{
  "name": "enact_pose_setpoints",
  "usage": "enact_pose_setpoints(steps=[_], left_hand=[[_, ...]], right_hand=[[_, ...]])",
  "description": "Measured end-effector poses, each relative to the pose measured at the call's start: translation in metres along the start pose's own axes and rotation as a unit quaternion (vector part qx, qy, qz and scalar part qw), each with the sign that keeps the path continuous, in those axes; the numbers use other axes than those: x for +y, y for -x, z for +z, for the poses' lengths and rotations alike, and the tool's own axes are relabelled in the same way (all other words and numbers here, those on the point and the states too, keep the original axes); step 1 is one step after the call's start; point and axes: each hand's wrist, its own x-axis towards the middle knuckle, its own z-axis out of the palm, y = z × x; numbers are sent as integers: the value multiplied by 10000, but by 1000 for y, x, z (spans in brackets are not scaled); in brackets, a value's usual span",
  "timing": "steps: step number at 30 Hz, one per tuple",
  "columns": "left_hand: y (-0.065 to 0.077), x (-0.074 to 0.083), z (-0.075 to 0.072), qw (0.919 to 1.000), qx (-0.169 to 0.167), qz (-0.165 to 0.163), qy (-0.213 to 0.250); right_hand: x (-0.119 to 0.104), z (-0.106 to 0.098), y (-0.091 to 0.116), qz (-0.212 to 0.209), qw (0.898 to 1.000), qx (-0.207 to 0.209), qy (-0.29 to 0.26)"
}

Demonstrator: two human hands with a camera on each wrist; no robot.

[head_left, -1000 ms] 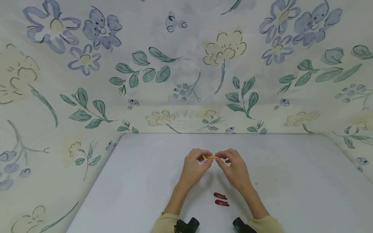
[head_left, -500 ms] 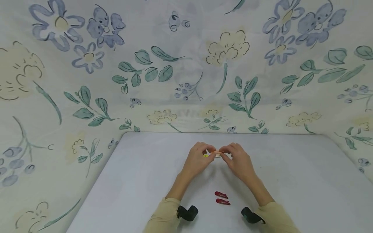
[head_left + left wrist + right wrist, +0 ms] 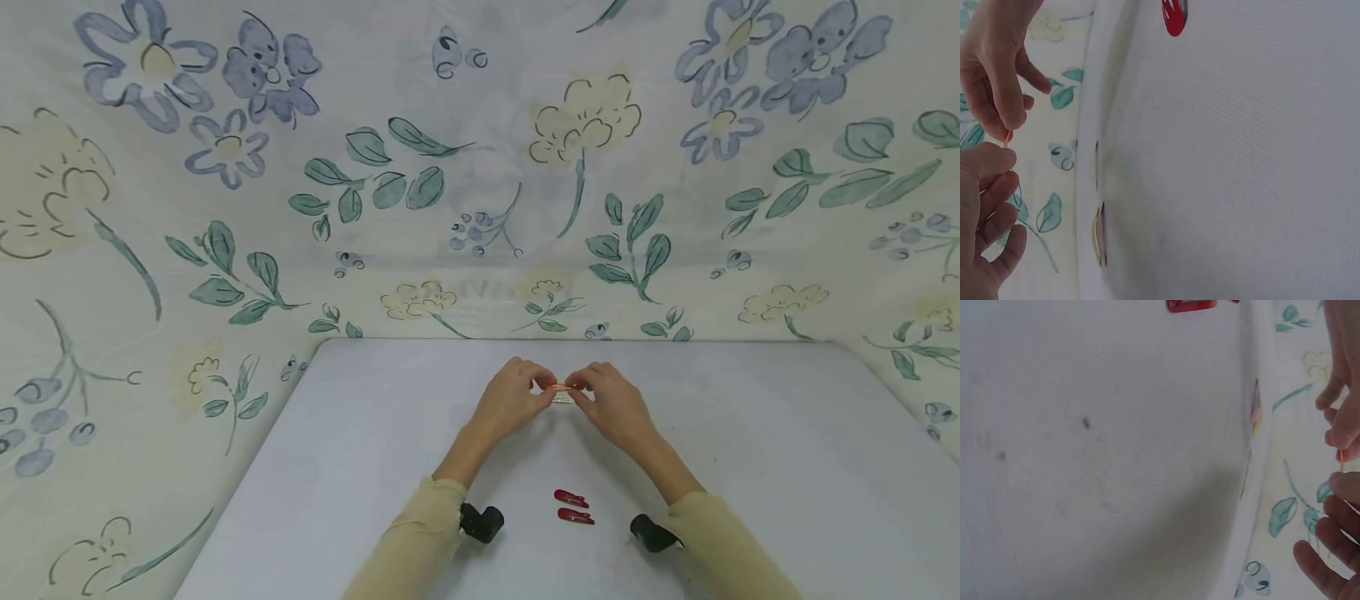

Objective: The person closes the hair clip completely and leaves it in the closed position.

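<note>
My left hand (image 3: 513,396) and right hand (image 3: 611,400) meet over the far part of the table. Thumb and fingertips of both pinch a slim orange hair clip (image 3: 1007,139), seen nearly edge-on and mostly covered by the fingers. Below them on the table, a pale flat clip shape (image 3: 562,398) shows between the hands in the head view. The left wrist view shows a yellow and purple pair of slim clips (image 3: 1099,236) lying beside it. Two red snap hair clips (image 3: 573,507) lie side by side nearer the body.
The white table (image 3: 360,467) ends at a far edge against a flowered cloth backdrop (image 3: 480,275). Black wrist cameras (image 3: 482,523) are strapped at both sleeves.
Both hands have moved away from the body toward the far edge, still pinching the orange clip. The pale clip shape now shows below them. The red clips stay in place.
</note>
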Motion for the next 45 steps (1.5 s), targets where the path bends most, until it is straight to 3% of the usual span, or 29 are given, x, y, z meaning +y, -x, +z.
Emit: enact_pose_setpoints(steps=[5, 16, 23, 28, 45], left_hand=[[-4, -4, 5, 9996, -148, -46, -221], [-7, -8, 19, 9942, -290, 179, -1018], [-5, -8, 24, 9917, -503, 42, -1179], [-4, -12, 29, 9905, -600, -43, -1233], [-1, -13, 38, 9869, -421, 9, -1555]], right_hand=[[4, 6, -4, 148, 9994, -289, 105], [7, 15, -5, 447, 9935, -952, 435], [12, 23, -6, 440, 9909, -1159, 518], [12, 27, -7, 383, 9894, -1231, 663], [10, 27, -7, 197, 9894, -1258, 703]])
